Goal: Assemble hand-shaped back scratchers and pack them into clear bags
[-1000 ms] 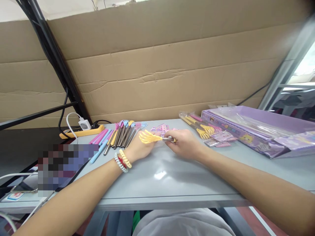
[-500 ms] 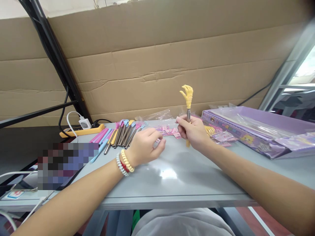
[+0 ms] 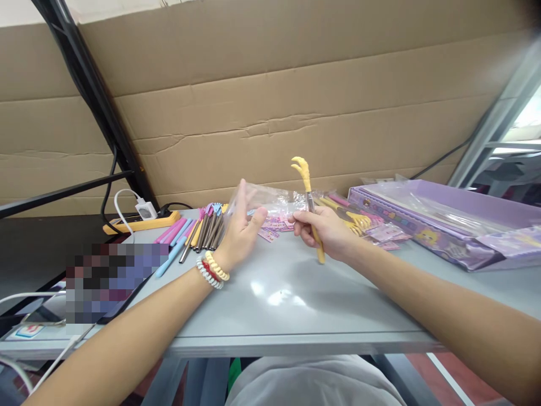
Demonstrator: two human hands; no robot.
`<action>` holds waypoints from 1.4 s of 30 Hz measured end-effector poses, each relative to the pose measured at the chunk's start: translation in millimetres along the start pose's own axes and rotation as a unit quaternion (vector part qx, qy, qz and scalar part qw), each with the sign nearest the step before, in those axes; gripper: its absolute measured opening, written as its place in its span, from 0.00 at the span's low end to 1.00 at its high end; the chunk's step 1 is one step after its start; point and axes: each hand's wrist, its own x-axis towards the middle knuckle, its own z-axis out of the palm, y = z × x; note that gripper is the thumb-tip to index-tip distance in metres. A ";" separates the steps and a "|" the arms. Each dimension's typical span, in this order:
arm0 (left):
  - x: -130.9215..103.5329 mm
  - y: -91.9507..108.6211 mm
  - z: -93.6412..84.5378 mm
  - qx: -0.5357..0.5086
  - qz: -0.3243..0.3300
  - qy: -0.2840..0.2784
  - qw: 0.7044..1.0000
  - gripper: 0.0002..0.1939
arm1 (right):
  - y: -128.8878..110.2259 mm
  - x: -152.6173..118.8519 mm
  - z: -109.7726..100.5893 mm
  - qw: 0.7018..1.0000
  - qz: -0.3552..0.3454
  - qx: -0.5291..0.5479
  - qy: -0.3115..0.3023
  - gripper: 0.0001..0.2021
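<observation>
My right hand point(image 3: 323, 228) is closed around a yellow stick point(image 3: 301, 169) with a claw-like hand at its top and a metal section below. The stick stands nearly upright, leaning a little left. My left hand point(image 3: 242, 231) has its fingers stretched upward and its thumb apart. A clear plastic bag point(image 3: 270, 197) lies against or behind those fingers and reaches toward the stick; whether any finger is inside it I cannot tell. Beneath the bag, small pink cards point(image 3: 276, 224) lie on the grey table point(image 3: 270, 316).
Pink, blue and yellow hand-topped sticks point(image 3: 207, 228) lie at the left, near an orange power strip point(image 3: 141, 223) and a blurred-out screen point(image 3: 120, 276). On the right are packaged yellow pieces point(image 3: 359, 223) and a purple open box point(image 3: 422, 225) holding clear plastic.
My left hand has opened, its fingers now raised, and the clear bag is lifted beside it. The yellow stick has moved left and lower in my right hand, tilting left.
</observation>
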 end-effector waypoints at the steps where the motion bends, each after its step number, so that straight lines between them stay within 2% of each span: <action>1: 0.2 1.4 -1.8 0.021 0.030 0.027 0.999 0.38 | 1.2 -0.5 -0.1 1.000 0.005 -0.018 -0.017 0.12; 5: 0.3 6.9 -7.0 0.090 0.106 0.079 0.987 0.34 | 4.4 -3.9 1.7 0.994 0.025 -0.079 -0.066 0.13; 8: 2.5 5.7 -6.8 0.090 0.076 0.062 0.991 0.24 | 3.6 -5.6 4.1 0.990 0.046 -0.109 -0.075 0.14; 11: 5.4 0.1 -4.2 0.041 -0.052 -0.008 0.998 0.18 | 2.7 -5.2 4.6 0.988 0.065 -0.128 -0.058 0.11; 14: 5.9 -1.5 -1.5 -0.021 -0.187 -0.103 0.977 0.19 | 3.3 -3.8 3.5 0.986 0.071 -0.143 -0.044 0.08; 16: 5.0 2.3 -0.4 -0.063 -0.217 -0.154 0.962 0.18 | 3.6 -3.5 3.1 0.985 0.072 -0.152 -0.043 0.09; 18: 3.7 8.0 0.1 -0.088 -0.217 -0.190 0.954 0.17 | 3.5 -3.8 3.3 0.984 0.069 -0.158 -0.049 0.09; 21: 2.2 13.4 0.7 -0.087 -0.208 -0.217 0.950 0.15 | 3.6 -4.3 3.6 0.981 0.060 -0.174 -0.063 0.09; 24: 2.6 11.8 0.7 -0.096 -0.212 -0.202 0.951 0.14 | 5.2 -3.6 2.7 0.977 0.056 -0.194 -0.073 0.10; 27: 4.7 7.1 -0.4 -0.130 -0.222 -0.154 0.954 0.12 | 7.0 -2.9 1.1 0.963 0.032 -0.262 -0.060 0.16; 29: 6.3 4.5 -1.7 -0.156 -0.224 -0.114 0.955 0.10 | 7.6 -3.2 0.1 0.936 -0.021 -0.349 -0.038 0.20; 32: 7.7 2.5 -3.4 -0.189 -0.210 -0.075 0.956 0.09 | 7.4 -4.3 -1.4 0.876 -0.114 -0.469 -0.010 0.22; 34: 7.8 2.4 -4.1 -0.198 -0.196 -0.057 0.959 0.09 | 6.8 -4.6 -2.7 0.850 -0.140 -0.507 0.002 0.23; 38: 7.8 3.9 -5.0 -0.195 -0.181 -0.033 0.963 0.07 | 5.1 -3.8 -5.7 0.837 -0.139 -0.529 0.006 0.25; 42: 7.5 5.3 -5.7 -0.180 -0.177 -0.048 0.966 0.07 | 5.2 -3.1 -8.0 0.831 -0.128 -0.542 -0.002 0.25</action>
